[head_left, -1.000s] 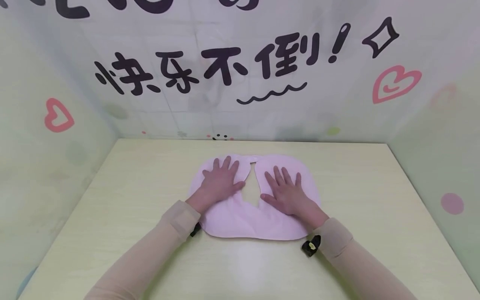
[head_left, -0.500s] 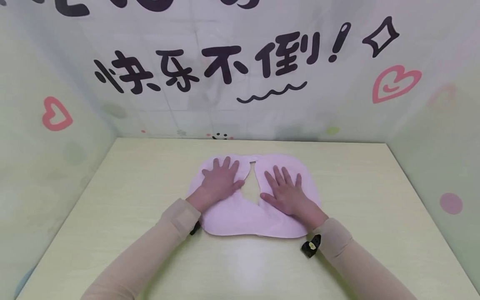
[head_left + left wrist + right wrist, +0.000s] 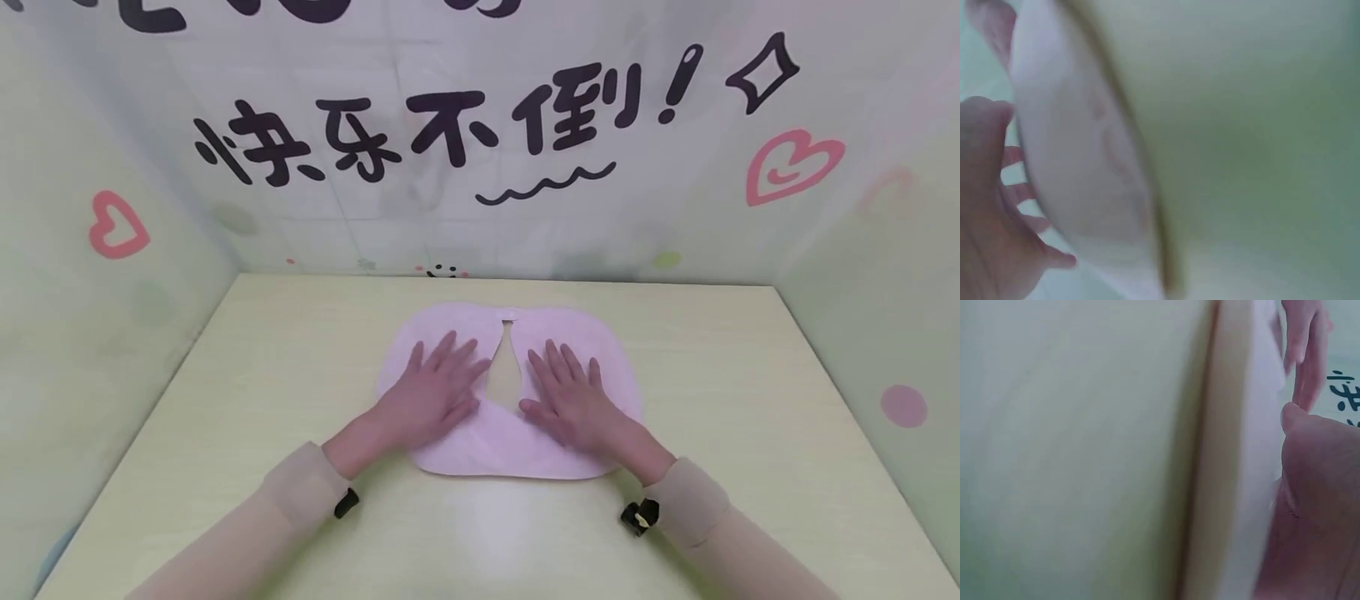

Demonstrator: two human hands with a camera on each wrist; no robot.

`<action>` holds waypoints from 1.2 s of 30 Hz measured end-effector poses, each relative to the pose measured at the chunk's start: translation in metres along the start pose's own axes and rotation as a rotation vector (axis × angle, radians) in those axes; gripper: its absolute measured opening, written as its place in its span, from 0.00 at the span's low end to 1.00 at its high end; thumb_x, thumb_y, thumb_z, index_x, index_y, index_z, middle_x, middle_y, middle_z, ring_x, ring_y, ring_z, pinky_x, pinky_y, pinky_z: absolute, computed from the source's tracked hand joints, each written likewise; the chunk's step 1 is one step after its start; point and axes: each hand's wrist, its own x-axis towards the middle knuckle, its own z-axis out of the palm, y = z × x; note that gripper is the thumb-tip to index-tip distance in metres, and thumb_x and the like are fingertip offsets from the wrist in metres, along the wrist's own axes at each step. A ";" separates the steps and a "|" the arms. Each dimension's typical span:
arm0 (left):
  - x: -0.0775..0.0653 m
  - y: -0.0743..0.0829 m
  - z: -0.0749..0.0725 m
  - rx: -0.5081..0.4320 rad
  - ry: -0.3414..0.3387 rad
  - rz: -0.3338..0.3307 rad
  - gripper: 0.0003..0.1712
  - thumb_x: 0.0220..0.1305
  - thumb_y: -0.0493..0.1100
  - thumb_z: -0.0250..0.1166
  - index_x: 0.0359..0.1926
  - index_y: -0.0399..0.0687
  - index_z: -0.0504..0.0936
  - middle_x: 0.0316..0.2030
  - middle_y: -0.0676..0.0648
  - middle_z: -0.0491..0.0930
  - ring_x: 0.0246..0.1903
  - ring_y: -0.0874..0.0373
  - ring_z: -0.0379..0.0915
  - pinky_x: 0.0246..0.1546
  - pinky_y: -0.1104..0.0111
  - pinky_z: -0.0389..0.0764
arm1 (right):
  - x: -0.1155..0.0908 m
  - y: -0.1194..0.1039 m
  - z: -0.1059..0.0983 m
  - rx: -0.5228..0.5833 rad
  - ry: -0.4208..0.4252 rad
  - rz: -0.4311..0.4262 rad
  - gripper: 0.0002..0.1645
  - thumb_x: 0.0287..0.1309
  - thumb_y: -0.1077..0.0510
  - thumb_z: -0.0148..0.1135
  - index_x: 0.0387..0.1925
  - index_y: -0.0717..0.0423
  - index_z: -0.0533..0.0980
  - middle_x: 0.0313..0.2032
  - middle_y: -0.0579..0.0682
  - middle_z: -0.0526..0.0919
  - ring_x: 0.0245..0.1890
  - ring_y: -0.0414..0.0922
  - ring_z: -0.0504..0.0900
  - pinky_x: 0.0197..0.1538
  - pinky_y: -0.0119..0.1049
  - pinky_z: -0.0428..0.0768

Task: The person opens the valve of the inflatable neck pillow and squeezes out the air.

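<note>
A pink cloth bib-like piece (image 3: 495,450) lies flat on the table, its two upper lobes joined at the far edge around a teardrop-shaped opening. My left hand (image 3: 431,396) is over its left part, fingers straight and spread. On the opposite side my right hand (image 3: 577,408) lies over the right lobe, fingers also extended, thumb toward the opening. In the left wrist view, the near edge of the cloth (image 3: 1085,156) hides part of my left hand (image 3: 997,219). The right wrist view shows the cloth edge (image 3: 1235,487) beside my right hand (image 3: 1329,487).
The pale wooden table (image 3: 262,375) reaches to a printed backdrop (image 3: 360,225) at the back, and more printed sheets hang at both sides. A black strap-on device (image 3: 640,517) sits at the right wrist, another (image 3: 347,503) at the left.
Both hands have drawn back toward the person, the left one farther. The far left edge of the cloth is now uncovered, and its near part looks smoother than a second ago.
</note>
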 end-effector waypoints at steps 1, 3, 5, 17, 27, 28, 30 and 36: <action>-0.004 0.001 0.003 -0.011 -0.024 0.041 0.35 0.80 0.59 0.48 0.80 0.52 0.60 0.80 0.42 0.49 0.79 0.39 0.34 0.72 0.34 0.43 | -0.001 0.001 0.002 0.002 -0.010 0.007 0.48 0.76 0.33 0.44 0.82 0.57 0.46 0.80 0.65 0.39 0.79 0.64 0.36 0.70 0.75 0.36; -0.010 0.001 0.007 -0.025 -0.057 0.093 0.33 0.81 0.58 0.45 0.79 0.51 0.61 0.80 0.42 0.49 0.80 0.42 0.32 0.74 0.39 0.40 | -0.001 0.003 0.007 0.004 -0.026 0.016 0.48 0.77 0.33 0.43 0.82 0.58 0.47 0.80 0.65 0.39 0.79 0.64 0.36 0.70 0.75 0.35; -0.012 0.001 0.010 -0.016 -0.079 0.112 0.34 0.81 0.60 0.45 0.79 0.52 0.61 0.80 0.43 0.49 0.80 0.45 0.31 0.75 0.42 0.38 | 0.000 0.005 0.009 -0.007 -0.050 0.028 0.48 0.77 0.32 0.43 0.82 0.57 0.48 0.80 0.65 0.39 0.79 0.64 0.36 0.70 0.75 0.35; -0.006 0.000 0.015 0.063 -0.137 0.131 0.38 0.79 0.64 0.47 0.78 0.49 0.63 0.79 0.40 0.52 0.79 0.44 0.39 0.74 0.38 0.37 | 0.005 0.009 0.007 -0.058 -0.074 0.040 0.47 0.76 0.35 0.48 0.81 0.57 0.51 0.80 0.65 0.42 0.79 0.65 0.38 0.70 0.76 0.39; -0.001 0.000 0.010 0.047 -0.188 0.106 0.38 0.79 0.64 0.47 0.79 0.48 0.62 0.79 0.40 0.53 0.79 0.43 0.39 0.73 0.36 0.40 | 0.009 0.014 0.011 -0.034 -0.070 0.016 0.48 0.75 0.33 0.46 0.81 0.57 0.50 0.80 0.65 0.41 0.79 0.65 0.37 0.70 0.75 0.37; -0.001 0.001 0.007 0.034 -0.194 0.098 0.38 0.79 0.64 0.47 0.79 0.49 0.61 0.79 0.40 0.53 0.79 0.42 0.38 0.73 0.36 0.41 | 0.008 0.013 0.009 -0.040 -0.075 0.015 0.48 0.76 0.33 0.46 0.81 0.57 0.49 0.80 0.65 0.41 0.79 0.65 0.37 0.70 0.75 0.37; 0.000 0.002 0.001 0.003 -0.189 0.088 0.38 0.79 0.64 0.47 0.79 0.49 0.61 0.78 0.40 0.55 0.79 0.41 0.39 0.72 0.35 0.43 | 0.006 0.011 0.004 -0.053 -0.077 0.012 0.48 0.76 0.34 0.46 0.81 0.59 0.50 0.80 0.65 0.41 0.79 0.65 0.37 0.70 0.75 0.37; -0.006 0.006 -0.013 -0.056 -0.109 0.089 0.35 0.78 0.61 0.53 0.77 0.49 0.66 0.75 0.40 0.61 0.77 0.40 0.47 0.69 0.34 0.52 | -0.007 0.001 -0.007 -0.109 -0.097 -0.016 0.49 0.75 0.34 0.50 0.80 0.63 0.52 0.80 0.64 0.45 0.79 0.64 0.42 0.71 0.74 0.41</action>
